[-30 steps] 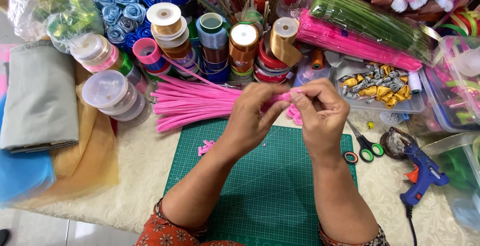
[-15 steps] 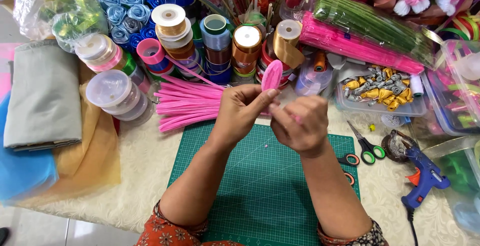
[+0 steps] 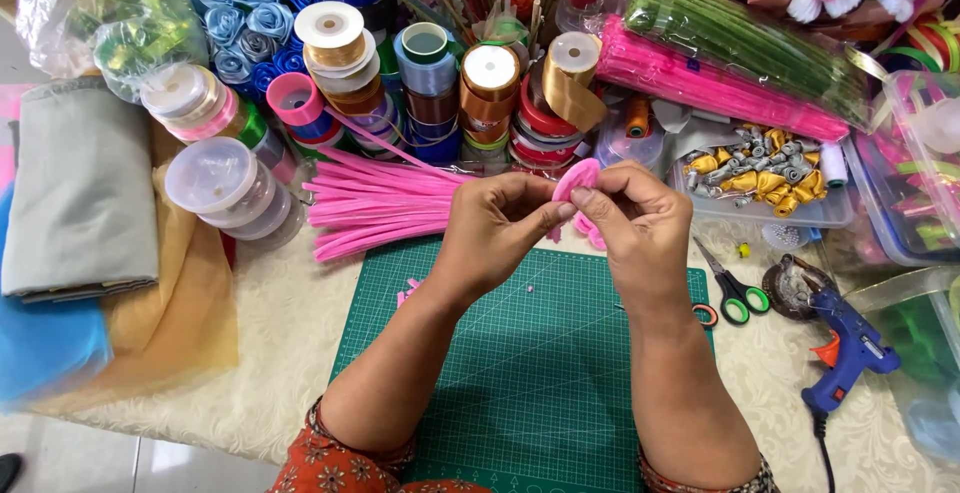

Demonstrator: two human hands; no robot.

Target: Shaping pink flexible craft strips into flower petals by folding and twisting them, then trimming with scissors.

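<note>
both hands, left hand (image 3: 500, 228) and right hand (image 3: 635, 218), pinch one pink petal (image 3: 575, 179) between closed fingers above one green cutting mat (image 3: 540, 373); one pair of scissors (image 3: 735, 288), one blue glue gun (image 3: 848, 348) nearby.

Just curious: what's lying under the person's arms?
A green cutting mat on a cream cloth, with small pink scraps. Whatever lies directly beneath the forearms is hidden.

Ribbon spools (image 3: 490, 83) crowd the back — scissors (image 3: 733, 291) and blue glue gun (image 3: 848, 345) lie right.

Both hands (image 3: 575, 218) pinch a pink ribbon petal (image 3: 575, 179) (above mat).
</note>
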